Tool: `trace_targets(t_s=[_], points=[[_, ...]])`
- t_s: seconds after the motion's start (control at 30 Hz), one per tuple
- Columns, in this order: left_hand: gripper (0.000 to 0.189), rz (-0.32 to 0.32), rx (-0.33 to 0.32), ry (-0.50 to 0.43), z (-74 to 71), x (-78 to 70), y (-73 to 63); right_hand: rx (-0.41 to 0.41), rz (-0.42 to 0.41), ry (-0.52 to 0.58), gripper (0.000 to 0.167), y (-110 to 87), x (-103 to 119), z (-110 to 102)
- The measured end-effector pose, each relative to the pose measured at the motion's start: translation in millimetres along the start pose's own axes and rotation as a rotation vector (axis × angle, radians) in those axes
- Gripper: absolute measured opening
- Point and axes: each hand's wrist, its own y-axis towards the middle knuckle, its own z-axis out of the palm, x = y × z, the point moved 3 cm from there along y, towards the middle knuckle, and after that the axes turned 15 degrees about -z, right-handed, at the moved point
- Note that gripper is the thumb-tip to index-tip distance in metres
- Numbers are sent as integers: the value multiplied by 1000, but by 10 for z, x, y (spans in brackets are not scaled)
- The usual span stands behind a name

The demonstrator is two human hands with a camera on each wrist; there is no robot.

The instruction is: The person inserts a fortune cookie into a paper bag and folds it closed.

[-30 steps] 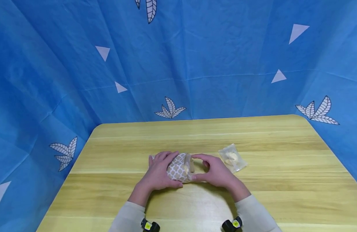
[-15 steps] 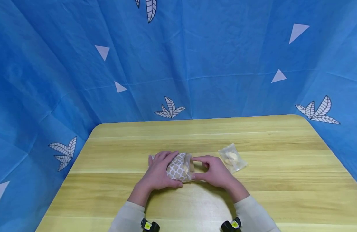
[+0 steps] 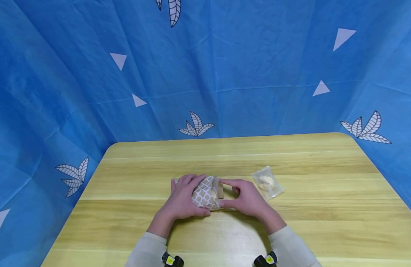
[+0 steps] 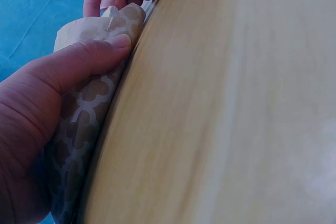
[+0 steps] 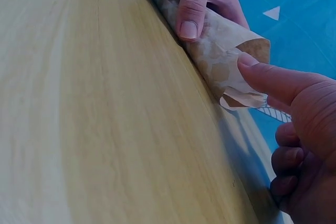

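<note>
A parcel in brown-and-white patterned wrapping paper (image 3: 203, 194) lies on the table, its loose paper end to the right. My left hand (image 3: 183, 196) grips it from above, with the thumb along the near side and the fingers over the far side. At the loose end, my right hand (image 3: 247, 196) pinches the paper between thumb and spread index finger. The right wrist view shows this thumb against the end of the wrapping paper (image 5: 215, 59), where a plain brown inner side shows. In the left wrist view, the left thumb presses the paper (image 4: 86, 114). Whatever the paper contains is hidden.
A small translucent packet (image 3: 268, 182) with pale pieces inside lies to the right, just beyond the right hand. The wooden table (image 3: 125, 222) reaches back to a blue patterned curtain (image 3: 245, 74).
The right hand has shifted very slightly left at the parcel's end, and a little more of the brown flap shows. The left hand and the packet stay in place.
</note>
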Motion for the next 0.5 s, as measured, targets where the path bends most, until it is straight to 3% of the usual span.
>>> trace_targets(t_s=[0.5], points=[[113,-1,2,9,4,-2,4,50,4,-46,72,55,36,33]])
